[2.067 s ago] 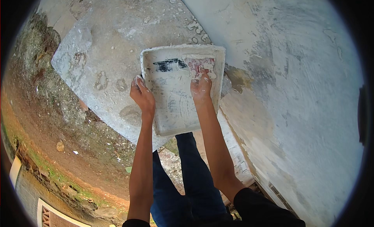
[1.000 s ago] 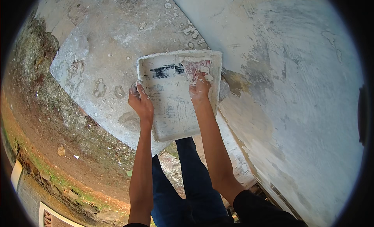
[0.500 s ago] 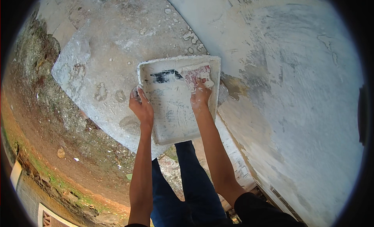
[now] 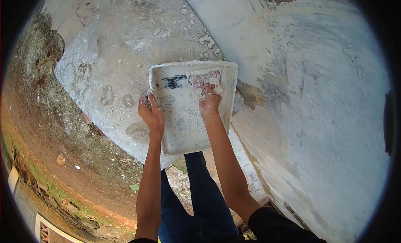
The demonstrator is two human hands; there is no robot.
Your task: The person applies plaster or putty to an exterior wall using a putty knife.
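If your right hand's (image 4: pixel 210 103) clasped flat reddish scraper (image 4: pixel 204 79) snags, your left hand's (image 4: pixel 151 114) side-gripped white rectangular tray (image 4: pixel 184 132) may tip.

Tray (image 4: pixel 230 92) is plastic-looking, its inside coated with matt, streaked paste (image 4: pixel 184 122). Scraper (image 4: pixel 200 81) is unevenly crusted. Slab (image 4: pixel 121 72) is roughened, pitted, concrete-like. Wall (image 4: pixel 326 117) is matt, marked by smears. Trousers (image 4: pixel 204 188) are made of denim-like cloth. Ground (image 4: pixel 75 138): coarse, gritty.
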